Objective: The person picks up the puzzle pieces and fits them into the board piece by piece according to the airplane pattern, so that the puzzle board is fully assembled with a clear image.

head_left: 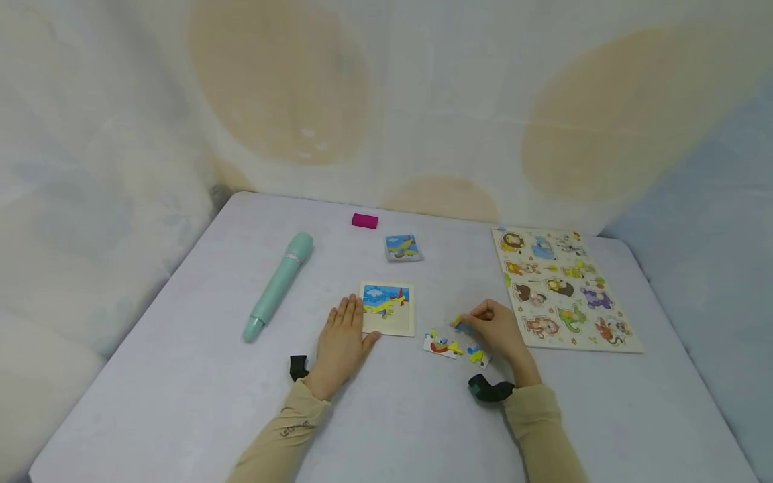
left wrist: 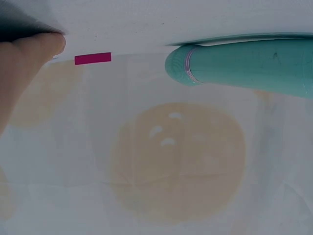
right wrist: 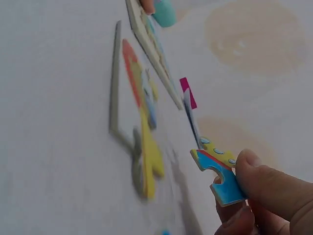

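Observation:
My left hand [head_left: 341, 345] lies flat with straight fingers on the left edge of a small square puzzle board [head_left: 400, 327]. Blue sky and part of a yellow and red airplane fill the board's upper part; bare wood shows below. To its right, my right hand [head_left: 498, 329] pinches a blue and yellow puzzle piece [right wrist: 222, 174] with a red stripe, between thumb and fingers, raised above the table in the right wrist view. Beneath and beside that hand lie loose puzzle pieces, one red and yellow [head_left: 443, 345], another blue and yellow [head_left: 477, 355].
A mint-green rod with a rounded head [head_left: 279, 287] lies left of the board. Behind it are a small airplane picture square [head_left: 402, 247] and a magenta block [head_left: 365, 221]. A large animal puzzle board [head_left: 564, 288] lies at the right. A patterned cloth [head_left: 435, 121] hangs behind the table.

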A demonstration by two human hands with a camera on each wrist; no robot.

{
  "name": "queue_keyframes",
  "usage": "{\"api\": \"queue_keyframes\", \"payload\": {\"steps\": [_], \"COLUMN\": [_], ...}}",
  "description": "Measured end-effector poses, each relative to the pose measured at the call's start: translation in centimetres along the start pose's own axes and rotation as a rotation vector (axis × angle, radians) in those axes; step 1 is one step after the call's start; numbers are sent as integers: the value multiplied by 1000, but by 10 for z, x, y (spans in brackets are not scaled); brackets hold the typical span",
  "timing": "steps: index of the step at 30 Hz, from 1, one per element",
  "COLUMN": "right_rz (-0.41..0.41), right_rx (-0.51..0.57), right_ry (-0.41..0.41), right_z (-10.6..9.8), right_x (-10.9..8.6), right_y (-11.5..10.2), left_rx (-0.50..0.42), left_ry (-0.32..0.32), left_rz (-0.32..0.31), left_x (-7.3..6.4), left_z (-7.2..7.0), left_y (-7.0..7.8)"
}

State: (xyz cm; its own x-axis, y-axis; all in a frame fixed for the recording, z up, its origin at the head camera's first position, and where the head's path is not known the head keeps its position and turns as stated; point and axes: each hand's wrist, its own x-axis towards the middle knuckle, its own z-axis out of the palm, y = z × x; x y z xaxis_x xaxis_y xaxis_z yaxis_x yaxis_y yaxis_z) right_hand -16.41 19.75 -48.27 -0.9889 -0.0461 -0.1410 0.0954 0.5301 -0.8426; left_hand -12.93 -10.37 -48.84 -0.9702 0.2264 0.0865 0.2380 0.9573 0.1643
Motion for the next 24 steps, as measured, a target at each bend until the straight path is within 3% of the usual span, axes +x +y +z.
{"api": "queue_keyframes", "payload": {"steps": [6,12,18,24], "right_rz": [44,46,85,46], "right_rx": [150,170,214,135], "right_ry": [-71,-116,-86,-32], "right_z": [26,53,72,79], "right_x": [22,37,45,42], "right_y": [-26,-49,-57,-57], "left_rx": [-3,7,33,35], "left_ry": [4,-17,-29,-28], "left_rz": [4,14,1,-1], "left_x": [1,2,3,3], "left_z": [0,4,2,2], "left_y": [-1,2,1,3]}}
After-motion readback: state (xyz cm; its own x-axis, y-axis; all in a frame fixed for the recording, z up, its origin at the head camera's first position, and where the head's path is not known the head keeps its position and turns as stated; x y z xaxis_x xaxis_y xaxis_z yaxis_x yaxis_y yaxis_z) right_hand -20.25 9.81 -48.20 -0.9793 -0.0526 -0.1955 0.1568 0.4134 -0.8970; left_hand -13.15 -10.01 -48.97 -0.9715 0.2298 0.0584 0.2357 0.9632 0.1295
